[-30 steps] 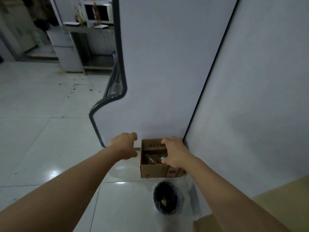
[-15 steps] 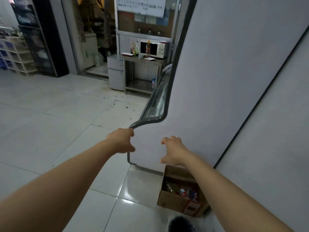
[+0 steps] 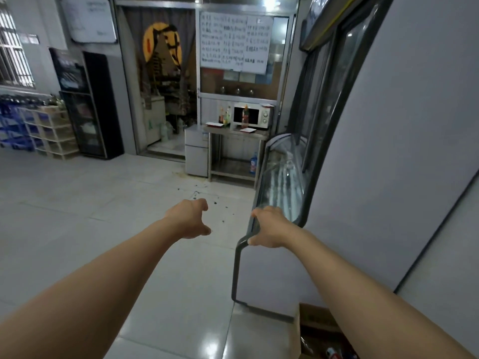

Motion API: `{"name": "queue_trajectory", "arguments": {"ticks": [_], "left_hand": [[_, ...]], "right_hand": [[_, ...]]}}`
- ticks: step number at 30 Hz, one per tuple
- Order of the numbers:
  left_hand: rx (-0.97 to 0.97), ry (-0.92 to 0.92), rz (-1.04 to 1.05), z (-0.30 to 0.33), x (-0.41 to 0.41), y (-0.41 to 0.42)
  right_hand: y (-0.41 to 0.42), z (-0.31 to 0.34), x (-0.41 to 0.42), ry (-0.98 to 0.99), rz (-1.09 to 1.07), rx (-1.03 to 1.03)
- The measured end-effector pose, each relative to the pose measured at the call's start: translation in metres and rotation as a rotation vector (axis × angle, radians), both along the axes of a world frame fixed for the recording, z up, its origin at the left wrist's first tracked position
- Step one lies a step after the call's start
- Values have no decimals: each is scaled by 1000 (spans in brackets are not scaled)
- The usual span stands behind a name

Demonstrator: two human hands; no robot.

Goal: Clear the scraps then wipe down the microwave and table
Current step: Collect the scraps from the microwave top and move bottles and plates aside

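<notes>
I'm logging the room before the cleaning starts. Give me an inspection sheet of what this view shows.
Surface: steel table at the far wall, holding things.
Job's things: white microwave on the table; red-rimmed trays beside and in front of it; no cloth seen.
Clutter: sauce bottles left of the microwave; dark specks on the floor.
Hands: left hand and right hand both held out, fingers loosely curled, holding nothing.
Cables: nothing seen.
Surroundings: glass display counter on the right; cardboard box at its foot.
</notes>
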State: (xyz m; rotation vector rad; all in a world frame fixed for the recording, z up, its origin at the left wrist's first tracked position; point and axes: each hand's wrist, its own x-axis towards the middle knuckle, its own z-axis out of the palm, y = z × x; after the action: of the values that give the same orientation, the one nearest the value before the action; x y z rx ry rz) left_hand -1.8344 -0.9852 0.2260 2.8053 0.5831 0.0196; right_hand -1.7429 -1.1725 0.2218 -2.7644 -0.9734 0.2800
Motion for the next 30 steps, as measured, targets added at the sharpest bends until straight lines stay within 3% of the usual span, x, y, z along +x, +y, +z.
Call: {"name": "queue_trajectory", "arguments": {"ticks": [12,30], "left_hand": [[2,-48,-17,23,29,127],[22,-35,30,32,208,288]], "right_hand": [[122,36,31,-35,-31,22],[296,53,231,-39,22,115]]}}
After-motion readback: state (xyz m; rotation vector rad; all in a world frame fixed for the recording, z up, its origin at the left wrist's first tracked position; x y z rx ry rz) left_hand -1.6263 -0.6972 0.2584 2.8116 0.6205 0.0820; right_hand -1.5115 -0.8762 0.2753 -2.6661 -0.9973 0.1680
